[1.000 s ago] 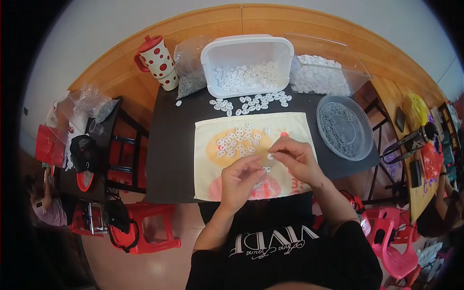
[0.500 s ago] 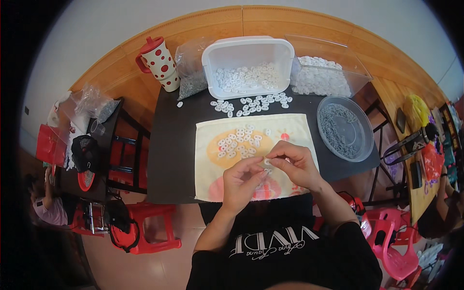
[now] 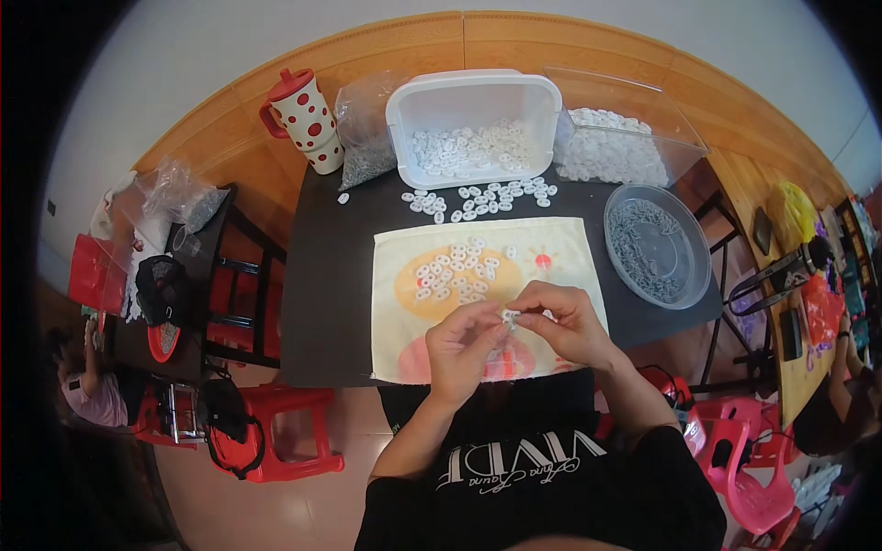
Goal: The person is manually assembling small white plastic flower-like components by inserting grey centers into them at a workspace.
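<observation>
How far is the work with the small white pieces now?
Done, it seems: a white tub partly filled with white pieces. In hand: left hand and right hand pinch one small piece over the cloth. Left: a cluster on the cloth and a loose row on the table.

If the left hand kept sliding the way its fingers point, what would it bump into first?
The left hand points up and right, so it would probably first meet the small white piece pinched between both hands, then the right hand just beyond. Depth is hard to judge here.
</observation>
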